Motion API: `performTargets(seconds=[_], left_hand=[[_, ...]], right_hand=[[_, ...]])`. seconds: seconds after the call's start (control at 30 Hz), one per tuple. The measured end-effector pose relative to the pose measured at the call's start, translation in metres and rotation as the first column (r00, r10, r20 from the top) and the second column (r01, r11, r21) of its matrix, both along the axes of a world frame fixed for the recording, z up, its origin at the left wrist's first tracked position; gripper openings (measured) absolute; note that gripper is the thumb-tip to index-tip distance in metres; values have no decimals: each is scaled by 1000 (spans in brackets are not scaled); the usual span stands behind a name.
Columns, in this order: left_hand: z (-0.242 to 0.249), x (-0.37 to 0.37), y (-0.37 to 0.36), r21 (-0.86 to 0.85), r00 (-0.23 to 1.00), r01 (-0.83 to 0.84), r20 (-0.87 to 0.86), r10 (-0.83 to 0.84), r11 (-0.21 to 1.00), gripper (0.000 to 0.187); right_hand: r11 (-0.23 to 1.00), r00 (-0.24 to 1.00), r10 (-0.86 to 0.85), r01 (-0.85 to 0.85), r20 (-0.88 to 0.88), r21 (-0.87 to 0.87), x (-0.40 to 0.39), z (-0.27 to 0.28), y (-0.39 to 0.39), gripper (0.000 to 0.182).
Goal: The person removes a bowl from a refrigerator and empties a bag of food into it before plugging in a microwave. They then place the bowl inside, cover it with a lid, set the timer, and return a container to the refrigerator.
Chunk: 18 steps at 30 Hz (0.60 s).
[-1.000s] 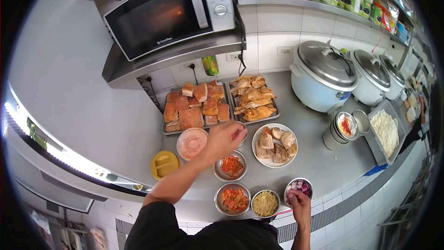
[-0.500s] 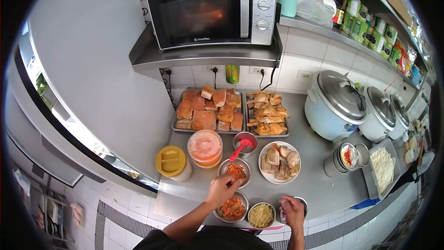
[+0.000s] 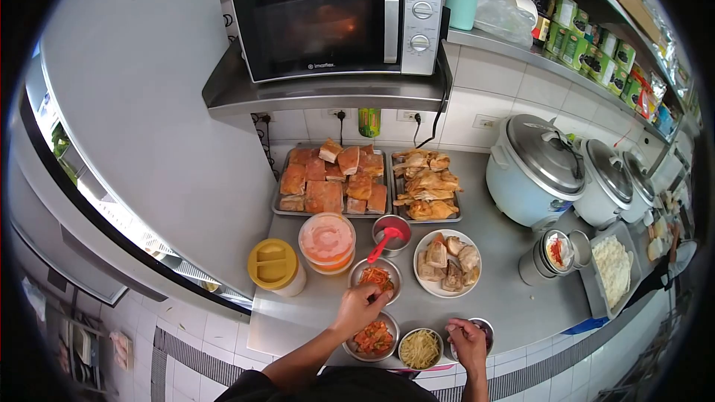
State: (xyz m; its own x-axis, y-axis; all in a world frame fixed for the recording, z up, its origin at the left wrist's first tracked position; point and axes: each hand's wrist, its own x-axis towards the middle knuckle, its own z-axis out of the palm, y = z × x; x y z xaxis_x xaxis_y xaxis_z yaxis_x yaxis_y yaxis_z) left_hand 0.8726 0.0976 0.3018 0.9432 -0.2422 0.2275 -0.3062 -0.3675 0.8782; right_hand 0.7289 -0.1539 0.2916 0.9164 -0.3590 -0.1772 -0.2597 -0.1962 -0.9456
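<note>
My left hand is at the near side of a metal bowl of orange shredded vegetables, its fingers pinched together at the shreds. What they grip is hidden. Just below that wrist stands a second metal bowl holding a reddish-orange chopped mix. My right hand is closed over a small metal bowl with dark purple contents, mostly covered by the hand. Whether anything is between those fingers I cannot make out. Between the hands sits a bowl of pale yellow strips.
Behind stand a red ladle in a metal pot, a plate of meat chunks, a yellow-lidded jar and a pink-lidded tub. Farther back are trays of meat and chicken; rice cookers stand right.
The view has shifted slightly. My left hand stays at the shredded vegetables. My right hand has moved a little toward the left side of its bowl, showing more of the dark contents.
</note>
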Motion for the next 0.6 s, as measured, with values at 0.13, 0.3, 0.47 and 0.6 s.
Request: performTargets(seconds=[0.13,0.3,0.47,0.6], left_hand=[[-1,0,-1,-25,1000,15,-23,-15,1000,25],[-1,1,-1,-20,1000,17,-26,-17,1000,26],[3,1,0,-42,999,6,-39,-8,999,26],[-3,3,0,-27,1000,-4,0,4,1000,26]], right_hand=[[1000,1000,-4,4,4,0,0,0,0,25],[1000,1000,5,-5,-3,-25,0,-3,0,25],[999,1000,4,-5,-28,-36,1,-2,1,26],[999,1000,2,-2,-6,-42,2,-2,3,27]])
